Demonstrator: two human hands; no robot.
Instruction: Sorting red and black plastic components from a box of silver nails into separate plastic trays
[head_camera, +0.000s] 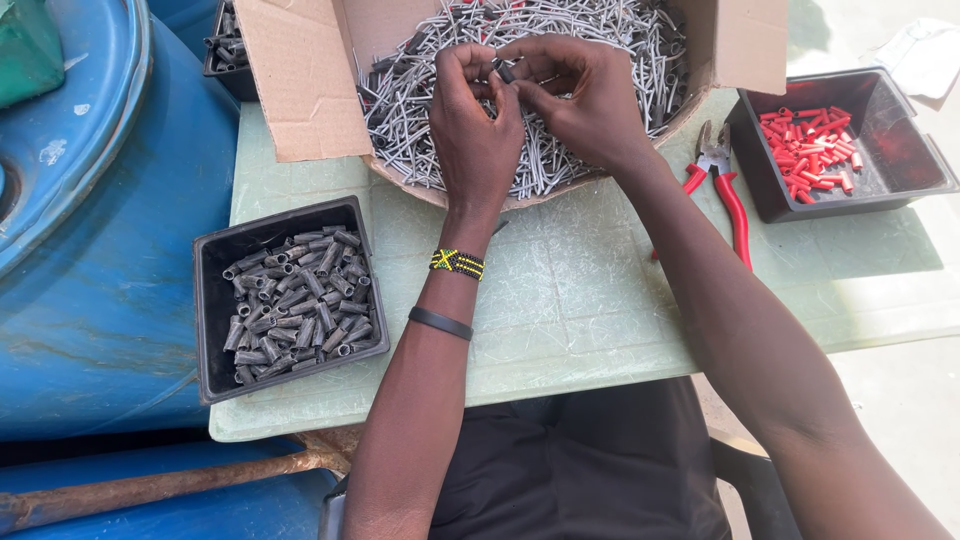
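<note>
While my left hand (476, 118) and right hand (583, 100) meet over the cardboard box (300, 90) of grey metal pieces (590, 40), both pinch one small dark sleeve (506, 72) between fingertips.

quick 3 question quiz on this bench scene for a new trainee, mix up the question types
1. True or false: the red-handled pliers lie on the table between the cardboard box and the tray of red sleeves.
2. Multiple choice: the left hand and right hand meet over which container? A) the tray of dark metal tubes B) the cardboard box of grey metal pins C) the tray of red sleeves
3. Fill in: the beaded wristband and the plain black band sit on the ____ arm.

Key
1. True
2. B
3. left
</note>
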